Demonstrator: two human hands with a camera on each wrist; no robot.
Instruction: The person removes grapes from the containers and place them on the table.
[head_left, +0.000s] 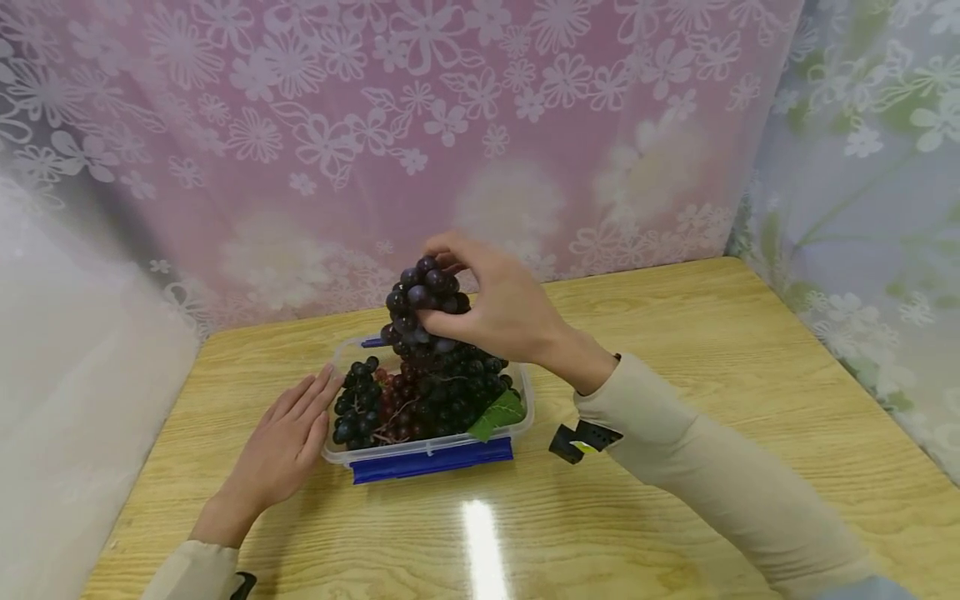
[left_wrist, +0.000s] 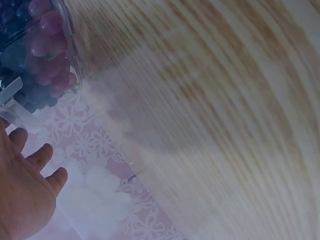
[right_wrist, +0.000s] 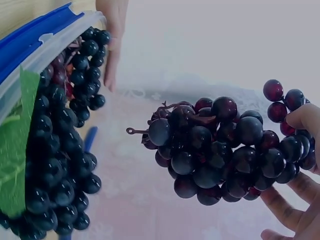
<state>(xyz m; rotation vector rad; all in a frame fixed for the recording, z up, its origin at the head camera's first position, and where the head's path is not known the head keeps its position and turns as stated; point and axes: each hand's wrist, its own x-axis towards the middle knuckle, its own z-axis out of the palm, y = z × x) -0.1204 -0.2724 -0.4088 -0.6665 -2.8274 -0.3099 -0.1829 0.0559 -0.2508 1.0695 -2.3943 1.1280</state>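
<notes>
Nearest in head view, beige sleeve (head_left: 697, 450); right hand (head_left: 502, 304) grips dark grape bunch (head_left: 420, 292) over plastic container (head_left: 529, 404); left hand (head_left: 287, 440), fingers straight, at its left rim. Left wrist: hand beside it. Right wrist: bunch clear of it; likely a carrying step, next needing steady grip.

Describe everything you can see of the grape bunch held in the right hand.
The grape bunch is a dense cluster of round, glossy, purple-black grapes, some reddish, perhaps plastic. A thin brown stem with a small loop sticks out at one end. The right hand grips it near the other end, holding it over the clear container. The right wrist view shows a gap between it and the container's grapes.
</notes>
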